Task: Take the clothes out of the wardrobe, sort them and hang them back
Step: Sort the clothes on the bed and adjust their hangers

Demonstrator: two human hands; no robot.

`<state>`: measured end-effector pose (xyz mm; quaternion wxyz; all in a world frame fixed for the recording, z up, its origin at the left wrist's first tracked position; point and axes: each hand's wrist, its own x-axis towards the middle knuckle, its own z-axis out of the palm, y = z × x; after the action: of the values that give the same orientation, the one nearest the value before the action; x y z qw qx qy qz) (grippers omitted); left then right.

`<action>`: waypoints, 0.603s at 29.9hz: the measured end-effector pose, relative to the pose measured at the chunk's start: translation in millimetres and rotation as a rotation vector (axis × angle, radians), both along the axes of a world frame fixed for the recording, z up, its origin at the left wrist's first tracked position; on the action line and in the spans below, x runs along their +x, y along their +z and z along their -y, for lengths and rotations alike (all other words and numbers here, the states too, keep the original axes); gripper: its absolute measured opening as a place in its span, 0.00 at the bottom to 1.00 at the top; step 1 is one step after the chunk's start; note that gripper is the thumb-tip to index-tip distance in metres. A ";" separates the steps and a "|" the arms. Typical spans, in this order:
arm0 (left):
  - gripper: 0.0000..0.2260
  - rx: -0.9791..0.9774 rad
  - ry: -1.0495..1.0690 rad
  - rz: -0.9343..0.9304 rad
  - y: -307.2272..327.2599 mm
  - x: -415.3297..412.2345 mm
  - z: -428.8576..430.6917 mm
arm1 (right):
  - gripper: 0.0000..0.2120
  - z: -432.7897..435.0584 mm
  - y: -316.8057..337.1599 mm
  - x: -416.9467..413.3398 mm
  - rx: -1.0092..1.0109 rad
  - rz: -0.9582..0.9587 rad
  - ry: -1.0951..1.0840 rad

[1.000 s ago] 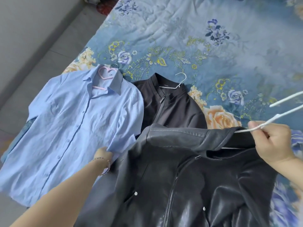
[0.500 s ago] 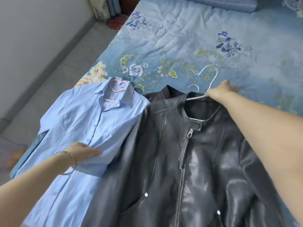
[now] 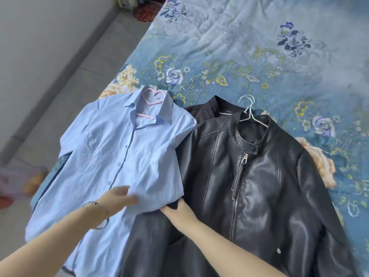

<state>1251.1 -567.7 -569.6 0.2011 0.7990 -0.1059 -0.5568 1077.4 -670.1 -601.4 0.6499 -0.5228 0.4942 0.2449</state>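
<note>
Head view: right hand (image 3: 178, 209) has left the hanger (image 3: 249, 112) for the leather jacket (image 3: 259, 176) edge, its grip hidden. Left hand (image 3: 117, 198) lies flat on the shirt (image 3: 111, 156). The leather jacket is laid out, likely sorted.

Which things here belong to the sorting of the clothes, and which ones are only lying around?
For the job: blue shirt, pink hanger, leather jacket, white hanger, black jacket partly under the leather one.

Just there: bedspread, bracelet, red thing on the floor.
</note>
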 end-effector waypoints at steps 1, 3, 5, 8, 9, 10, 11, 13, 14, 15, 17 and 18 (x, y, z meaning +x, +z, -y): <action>0.19 -0.052 0.122 0.055 -2.6 -0.1 -1.1 | 0.40 -4.0 0.2 7.4 -0.105 0.001 -0.048; 0.14 -0.121 0.300 0.113 -1.5 -1.0 0.3 | 0.44 -7.6 6.9 16.3 -0.465 0.015 -0.021; 0.09 -0.130 0.382 0.118 6.1 -2.2 5.3 | 0.45 -9.6 4.9 22.0 -0.640 0.099 0.069; 0.04 -0.140 0.482 0.071 19.8 -3.7 17.7 | 0.39 -4.5 7.3 28.7 -0.538 0.187 0.076; 0.05 -0.145 0.511 0.089 21.3 -1.3 21.0 | 0.33 -1.5 12.2 30.3 -0.535 0.258 0.074; 0.06 -0.135 0.539 0.122 25.9 0.5 25.6 | 0.22 1.3 15.5 31.8 -0.532 0.356 0.060; 0.08 -0.119 0.564 0.146 31.6 3.3 30.4 | 0.11 2.3 22.6 33.6 -0.484 0.424 0.013; 0.11 -0.088 0.593 0.045 46.2 11.8 38.9 | 0.07 4.1 41.1 36.9 -0.309 0.465 -0.094; 0.13 -0.067 0.592 -0.059 56.5 14.4 43.0 | 0.09 5.6 53.0 36.9 -0.227 0.476 -0.131; 0.15 -0.049 0.574 -0.162 63.6 16.0 46.2 | 0.11 8.0 66.6 35.1 -0.147 0.489 -0.166; 0.14 -0.005 0.467 -0.285 70.4 12.3 49.7 | 0.11 14.9 85.5 25.0 0.044 0.491 -0.260; 0.12 0.036 0.388 -0.330 72.4 3.4 49.9 | 0.10 19.0 94.7 17.2 0.123 0.449 -0.283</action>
<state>1254.5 -617.6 -497.2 0.3043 0.7063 0.0936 -0.6323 1094.6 -689.1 -506.7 0.8016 -0.4494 0.3899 0.0591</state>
